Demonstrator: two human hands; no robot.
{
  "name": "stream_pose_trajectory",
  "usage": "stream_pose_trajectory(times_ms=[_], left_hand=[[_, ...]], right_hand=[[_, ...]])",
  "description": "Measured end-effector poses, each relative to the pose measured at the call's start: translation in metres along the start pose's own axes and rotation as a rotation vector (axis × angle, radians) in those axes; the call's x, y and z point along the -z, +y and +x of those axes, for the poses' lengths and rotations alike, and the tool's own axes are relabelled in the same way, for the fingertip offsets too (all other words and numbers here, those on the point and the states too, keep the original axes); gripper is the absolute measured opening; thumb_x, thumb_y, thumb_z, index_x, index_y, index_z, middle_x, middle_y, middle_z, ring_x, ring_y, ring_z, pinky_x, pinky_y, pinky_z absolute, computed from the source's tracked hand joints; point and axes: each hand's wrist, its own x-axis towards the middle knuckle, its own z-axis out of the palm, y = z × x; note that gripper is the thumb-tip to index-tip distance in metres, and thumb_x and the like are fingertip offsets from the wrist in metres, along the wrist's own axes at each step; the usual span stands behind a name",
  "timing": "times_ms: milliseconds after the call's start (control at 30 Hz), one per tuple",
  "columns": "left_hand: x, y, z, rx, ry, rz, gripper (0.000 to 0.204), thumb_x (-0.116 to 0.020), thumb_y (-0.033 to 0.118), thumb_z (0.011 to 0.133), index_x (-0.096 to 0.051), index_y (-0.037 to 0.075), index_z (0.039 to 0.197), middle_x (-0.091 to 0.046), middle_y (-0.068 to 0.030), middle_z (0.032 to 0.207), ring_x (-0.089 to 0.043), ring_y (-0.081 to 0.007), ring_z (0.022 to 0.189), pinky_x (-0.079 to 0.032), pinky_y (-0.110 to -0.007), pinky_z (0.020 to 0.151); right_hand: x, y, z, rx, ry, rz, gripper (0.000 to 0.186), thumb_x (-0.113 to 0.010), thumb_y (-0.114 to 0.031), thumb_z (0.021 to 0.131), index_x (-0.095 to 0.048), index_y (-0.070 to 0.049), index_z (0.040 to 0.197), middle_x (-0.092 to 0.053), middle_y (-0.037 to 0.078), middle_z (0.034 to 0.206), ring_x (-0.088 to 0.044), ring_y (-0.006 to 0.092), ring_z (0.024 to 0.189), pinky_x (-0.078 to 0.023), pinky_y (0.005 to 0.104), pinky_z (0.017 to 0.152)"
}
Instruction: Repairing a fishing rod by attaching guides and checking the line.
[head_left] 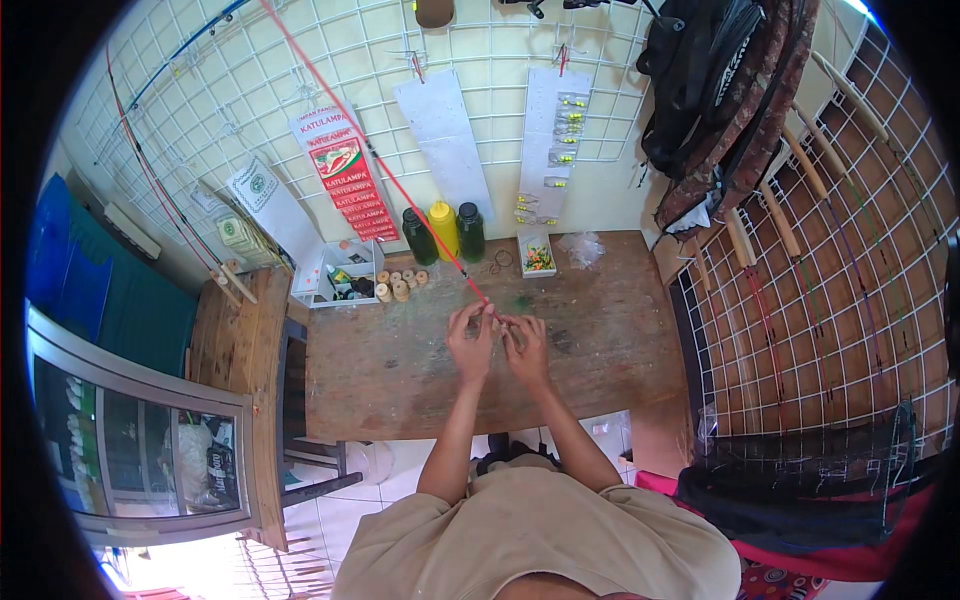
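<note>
A thin red fishing rod [413,203] slants from the top left of the view down to the middle of the wooden table [400,370], with dark bands along its length. My left hand [468,345] pinches it near its lower end, thumb and fingers closed. Just to the right, my right hand [527,352] is closed at the rod's very tip, fingertips almost meeting those of the left. Whatever small detail sits between the fingertips is too small to make out. Both hands are over the table's middle.
Wooden spools [401,290] stand beside a white box [360,270] of small items. Behind are a yellow bottle [443,232], two dark green bottles [420,238] and a small tray [537,256] of colourful floats. Rods hang on the right rack [780,225]; a glass cabinet [245,440] stands left.
</note>
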Motion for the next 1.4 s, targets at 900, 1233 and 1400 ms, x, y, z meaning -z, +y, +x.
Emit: stream_pose_trajectory(times_ms=[900, 1233, 1400], left_hand=[[-0.001, 0.012, 0.019, 0.075, -0.189, 0.091, 0.013, -0.071, 0.008, 0.077, -0.071, 0.005, 0.090, -0.070, -0.0048, 0.085, -0.057, -0.0184, 0.087, -0.046, -0.030, 0.077], [0.020, 0.036, 0.032, 0.056, -0.169, 0.025, 0.016, -0.072, 0.013, 0.079, -0.072, 0.006, 0.093, -0.069, -0.0041, 0.091, -0.058, -0.0139, 0.084, -0.045, -0.027, 0.071], [0.041, 0.042, 0.040, 0.040, -0.179, 0.137, 0.018, -0.072, 0.012, 0.077, -0.072, 0.008, 0.094, -0.069, -0.0046, 0.091, -0.057, -0.0188, 0.093, -0.046, -0.031, 0.080]], right_hand=[[0.028, -0.009, 0.051, -0.163, -0.156, 0.351, 0.022, -0.071, -0.013, 0.078, -0.071, -0.010, 0.099, -0.065, 0.005, 0.089, -0.052, 0.0185, 0.089, -0.043, 0.0300, 0.072], [0.018, -0.036, 0.060, -0.104, -0.107, 0.417, 0.021, -0.071, -0.007, 0.076, -0.071, -0.009, 0.097, -0.069, 0.005, 0.093, -0.058, 0.0156, 0.087, -0.046, 0.0275, 0.070], [0.010, -0.051, 0.063, -0.053, -0.112, 0.386, 0.021, -0.071, -0.005, 0.075, -0.072, -0.009, 0.096, -0.069, 0.004, 0.092, -0.058, 0.0152, 0.086, -0.046, 0.0275, 0.069]])
